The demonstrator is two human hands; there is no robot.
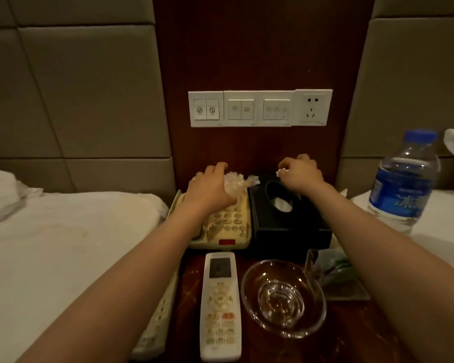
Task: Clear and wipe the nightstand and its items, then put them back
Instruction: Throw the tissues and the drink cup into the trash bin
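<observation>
On the dark wooden nightstand (351, 334) a beige telephone (227, 226) stands at the back left and a black tissue box (286, 221) at the back right. My left hand (210, 188) lies over the phone's top, its fingers curled on a crumpled clear plastic wrapper (233, 183). My right hand (300, 172) is above the tissue box's far edge and pinches a small white scrap (282, 172). In front lie a white remote (220, 305) and a clear glass bowl (283, 297).
A water bottle (404, 182) stands on the white bed at right. A second remote (157, 326) hangs over the nightstand's left edge by the left bed. A clear card stand (333, 271) sits right of the bowl. Switches and a socket (260, 108) are on the wall panel.
</observation>
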